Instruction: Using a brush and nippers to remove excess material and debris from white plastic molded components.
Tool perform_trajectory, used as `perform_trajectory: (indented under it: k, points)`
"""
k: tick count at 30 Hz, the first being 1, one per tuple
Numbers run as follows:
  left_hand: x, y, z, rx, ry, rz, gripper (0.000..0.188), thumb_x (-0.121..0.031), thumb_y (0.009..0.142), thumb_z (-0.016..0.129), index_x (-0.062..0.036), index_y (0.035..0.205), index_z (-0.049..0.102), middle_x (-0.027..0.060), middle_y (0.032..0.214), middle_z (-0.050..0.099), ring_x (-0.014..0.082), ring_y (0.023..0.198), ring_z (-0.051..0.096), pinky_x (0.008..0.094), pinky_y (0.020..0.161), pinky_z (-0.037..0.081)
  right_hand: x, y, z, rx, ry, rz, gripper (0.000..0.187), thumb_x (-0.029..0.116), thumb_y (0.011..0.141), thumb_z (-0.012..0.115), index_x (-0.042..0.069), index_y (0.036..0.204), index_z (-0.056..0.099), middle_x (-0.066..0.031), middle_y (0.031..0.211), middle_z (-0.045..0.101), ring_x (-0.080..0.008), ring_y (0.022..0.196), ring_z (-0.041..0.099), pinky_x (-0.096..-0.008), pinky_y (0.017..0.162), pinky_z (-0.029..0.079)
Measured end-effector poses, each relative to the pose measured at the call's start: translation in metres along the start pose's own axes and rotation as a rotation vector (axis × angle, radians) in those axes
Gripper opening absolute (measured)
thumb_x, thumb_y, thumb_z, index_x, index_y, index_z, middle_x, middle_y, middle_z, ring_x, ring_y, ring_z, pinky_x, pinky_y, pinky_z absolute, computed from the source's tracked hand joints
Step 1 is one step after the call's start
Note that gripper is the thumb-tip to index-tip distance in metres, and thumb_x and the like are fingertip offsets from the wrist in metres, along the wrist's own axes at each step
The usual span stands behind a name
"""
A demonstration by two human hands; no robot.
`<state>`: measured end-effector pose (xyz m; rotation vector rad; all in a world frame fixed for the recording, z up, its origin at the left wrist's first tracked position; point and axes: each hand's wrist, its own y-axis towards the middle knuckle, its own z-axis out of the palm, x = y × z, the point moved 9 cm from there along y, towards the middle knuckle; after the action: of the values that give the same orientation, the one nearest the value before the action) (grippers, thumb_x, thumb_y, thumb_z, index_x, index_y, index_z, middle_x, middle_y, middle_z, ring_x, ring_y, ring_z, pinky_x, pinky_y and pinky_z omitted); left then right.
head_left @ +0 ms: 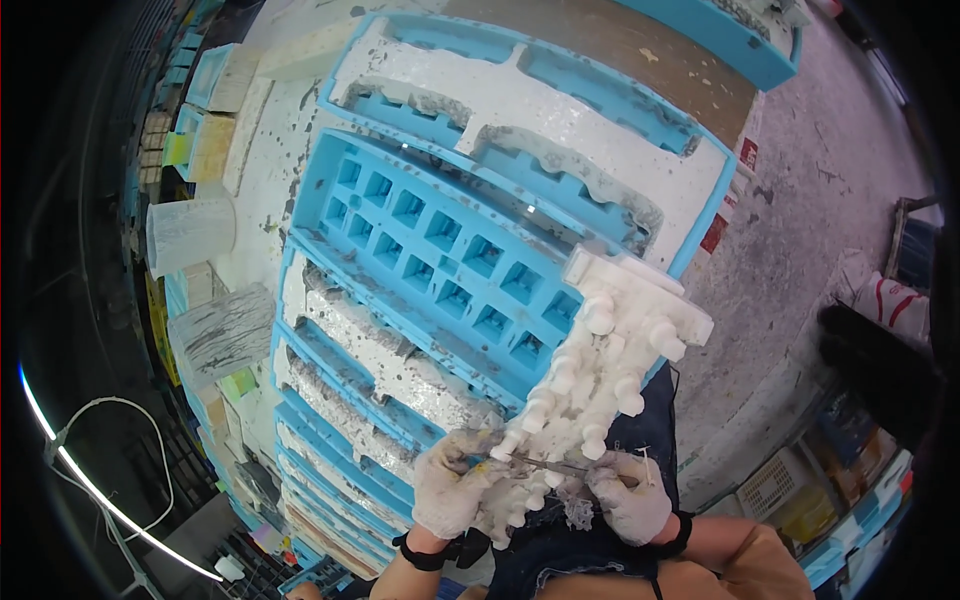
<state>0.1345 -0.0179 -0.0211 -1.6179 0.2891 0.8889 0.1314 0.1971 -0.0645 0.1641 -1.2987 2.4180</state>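
Observation:
A long white casting (575, 385) studded with rounded knobs leans from a blue mold down toward my lap, with a flat slab at its far end. My left hand (450, 485), in a whitish, stained glove, closes on the near left edge of the casting beside a knob. My right hand (630, 498), gloved too, grips a thin, dark-bladed hand tool (555, 465). Its tip points left, at the casting close to my left fingertips. The exact kind of tool is too small to tell. Ragged whitish scraps (578, 512) hang beside my right hand.
A blue mold (440, 228) with rows of square recesses lies ahead. Beyond it sits a larger white-filled blue mold (600, 95); more white-filled molds (385, 370) line up nearer left. Whitish buckets (190, 235) stand left. A yellow crate (775, 490) is lower right.

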Motion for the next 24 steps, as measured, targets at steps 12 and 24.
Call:
perform_trajectory:
  k: [12,24]
  points:
    - [0.001,-0.004,0.003,-0.029,-0.028,-0.038,0.027,0.004,0.085,0.075,0.0034,0.109,0.063,0.0114,0.111,0.070,0.0162,0.098,0.069,0.0309,0.088,0.057,0.012,0.006,0.008,-0.058,-0.228,-0.070,0.040,0.026,0.103,0.055,-0.008,0.124,0.061,-0.0138,0.094,0.073,-0.0137,0.070,0.067,-0.0271,0.062,0.055]
    - [-0.007,-0.004,0.008,-0.013,0.036,0.006,0.029,0.003,0.085,0.076,0.0051,0.111,0.063,0.0119,0.112,0.070,0.0168,0.098,0.069,0.0314,0.088,0.057,0.001,0.006,0.005,-0.070,-0.116,-0.029,0.038,0.024,0.103,0.056,-0.005,0.128,0.059,-0.0142,0.100,0.073,-0.0151,0.070,0.069,-0.0270,0.060,0.056]
